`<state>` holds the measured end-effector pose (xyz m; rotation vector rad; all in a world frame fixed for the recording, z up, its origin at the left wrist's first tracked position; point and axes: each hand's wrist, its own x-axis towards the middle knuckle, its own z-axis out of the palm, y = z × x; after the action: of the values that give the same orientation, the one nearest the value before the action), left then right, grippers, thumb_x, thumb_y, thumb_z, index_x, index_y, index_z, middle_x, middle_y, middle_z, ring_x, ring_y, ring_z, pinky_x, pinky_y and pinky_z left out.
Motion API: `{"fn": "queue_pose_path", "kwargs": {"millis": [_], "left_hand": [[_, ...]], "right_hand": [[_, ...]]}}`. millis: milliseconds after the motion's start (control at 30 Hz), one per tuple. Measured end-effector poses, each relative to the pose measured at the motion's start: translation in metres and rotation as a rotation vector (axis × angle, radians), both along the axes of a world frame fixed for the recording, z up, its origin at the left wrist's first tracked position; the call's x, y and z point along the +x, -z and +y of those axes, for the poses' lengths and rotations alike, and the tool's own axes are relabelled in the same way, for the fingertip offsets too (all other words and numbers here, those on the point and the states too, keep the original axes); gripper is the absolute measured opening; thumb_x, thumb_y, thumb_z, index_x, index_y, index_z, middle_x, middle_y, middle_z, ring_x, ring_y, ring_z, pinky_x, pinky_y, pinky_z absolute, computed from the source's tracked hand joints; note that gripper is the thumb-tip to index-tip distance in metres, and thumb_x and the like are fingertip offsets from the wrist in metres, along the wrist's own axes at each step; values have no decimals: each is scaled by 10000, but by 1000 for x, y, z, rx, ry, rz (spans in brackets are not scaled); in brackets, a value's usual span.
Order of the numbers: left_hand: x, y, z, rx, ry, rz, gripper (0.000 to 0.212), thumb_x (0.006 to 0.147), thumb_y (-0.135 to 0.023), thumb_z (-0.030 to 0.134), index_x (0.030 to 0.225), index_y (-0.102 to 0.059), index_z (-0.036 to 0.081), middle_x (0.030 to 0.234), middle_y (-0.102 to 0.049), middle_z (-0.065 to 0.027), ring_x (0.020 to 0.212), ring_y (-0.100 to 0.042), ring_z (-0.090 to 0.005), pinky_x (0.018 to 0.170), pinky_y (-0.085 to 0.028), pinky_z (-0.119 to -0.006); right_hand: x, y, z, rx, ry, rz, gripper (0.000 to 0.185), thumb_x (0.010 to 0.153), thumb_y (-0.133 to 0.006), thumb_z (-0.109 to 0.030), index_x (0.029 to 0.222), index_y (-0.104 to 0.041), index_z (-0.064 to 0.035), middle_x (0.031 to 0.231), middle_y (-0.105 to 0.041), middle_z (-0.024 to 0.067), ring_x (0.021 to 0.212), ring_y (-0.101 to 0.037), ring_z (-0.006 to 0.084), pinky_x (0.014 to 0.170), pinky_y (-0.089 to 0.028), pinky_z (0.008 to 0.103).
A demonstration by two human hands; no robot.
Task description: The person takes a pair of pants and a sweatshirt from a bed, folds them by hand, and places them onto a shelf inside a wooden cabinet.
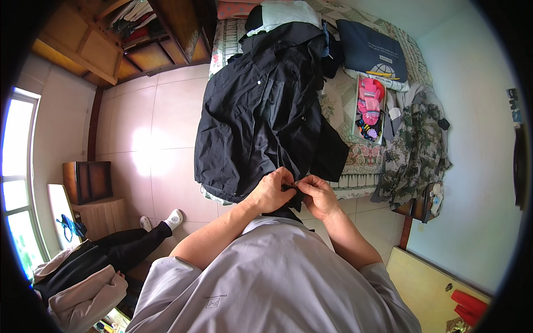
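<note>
A black hooded jacket (233, 120) lies spread over the near part of the bed, its hood at the far end and its front partly open. At the bottom hem, my left hand (272, 191) pinches the black fabric between thumb and fingers. Just right of it, my right hand (318, 195) holds a small piece at the jacket's lower front edge, seemingly a snap or zipper end; it is too small to tell. My fingertips almost meet there. A sleeve of the jacket (331, 152) stretches out to the right.
On the patterned bedspread (333, 104) are a dark blue bag (370, 48), a box of colourful socks (369, 100) and camouflage clothing (412, 145) hanging over the edge. A person (125, 249) in dark trousers sits at lower left. An open wooden wardrobe (162, 50) stands at upper left.
</note>
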<state>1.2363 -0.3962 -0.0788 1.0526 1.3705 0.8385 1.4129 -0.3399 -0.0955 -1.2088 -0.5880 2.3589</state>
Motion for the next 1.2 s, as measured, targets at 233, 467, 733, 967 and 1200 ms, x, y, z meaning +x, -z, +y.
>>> {"fn": "queue_pose_path", "kwargs": {"millis": [233,467,733,967,1200], "left_hand": [[0,10,-3,-10,-14,-7,249,762,-609,29,964,-477,-30,826,-610,-112,656,-612,-142,581,-501,-262],[0,10,-5,12,-4,1,217,772,-605,28,947,-496,-37,856,-620,-118,656,-612,-142,583,-503,-257],[1,10,-6,27,-13,30,228,765,-615,37,953,-508,-37,854,-623,-115,655,-610,-141,590,-500,-259],[2,6,-7,31,-16,98,237,746,-626,61,943,-525,-24,840,-628,-111,680,-611,-147,615,-495,-270],[2,8,-7,21,-10,65,233,744,-613,48,945,-520,-24,840,-630,-113,679,-609,-145,611,-495,-267]], "right_hand": [[-4,-5,0,-24,-5,7,48,804,-611,2,819,-617,-43,837,-650,72,742,-604,148,625,-483,252],[2,3,-2,-108,-6,35,88,819,-560,12,851,-631,-29,861,-642,83,801,-606,183,732,-490,309],[4,4,-2,-113,29,-14,49,810,-593,-1,823,-617,-41,834,-643,71,696,-593,149,595,-499,268],[10,8,-2,-88,-38,0,77,823,-570,-12,841,-632,-54,857,-649,70,791,-607,171,708,-491,309],[3,2,-1,-88,-57,-12,52,812,-604,-12,835,-633,-48,836,-656,64,736,-610,142,638,-492,258]]}}
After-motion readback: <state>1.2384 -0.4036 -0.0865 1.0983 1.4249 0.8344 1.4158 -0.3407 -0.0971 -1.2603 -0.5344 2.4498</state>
